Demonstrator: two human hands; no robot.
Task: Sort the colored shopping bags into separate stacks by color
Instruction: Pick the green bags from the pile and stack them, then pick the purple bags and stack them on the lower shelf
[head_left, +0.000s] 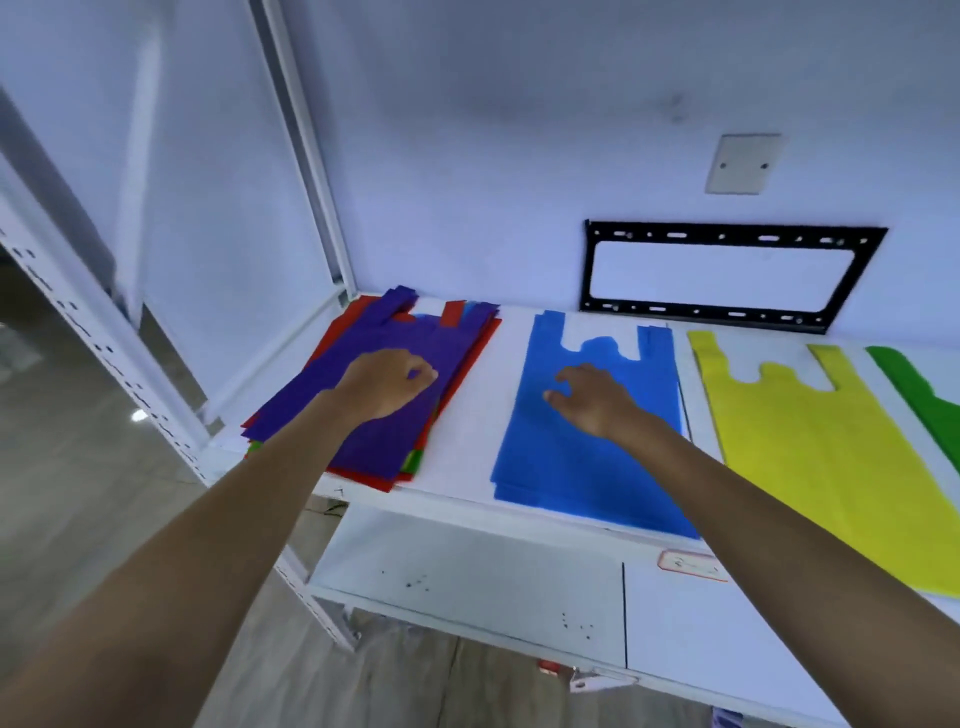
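A mixed pile of bags lies at the left end of the white shelf (467, 415), with a purple bag (384, 436) on top and red (374, 480) and green (413, 460) edges showing beneath. My left hand (384, 382) rests on the purple bag with its fingers curled, pinching the fabric. To the right lies a flat blue stack (571, 467); my right hand (592, 397) lies on it, palm down with fingers spread. Further right are a yellow bag stack (821, 441) and a green bag (930, 395) cut off by the frame edge.
A black metal bracket (727, 312) is fixed to the wall behind the shelf. White perforated uprights (104, 343) frame the left side. A lower shelf (467, 566) sits beneath, and grey floor lies to the left.
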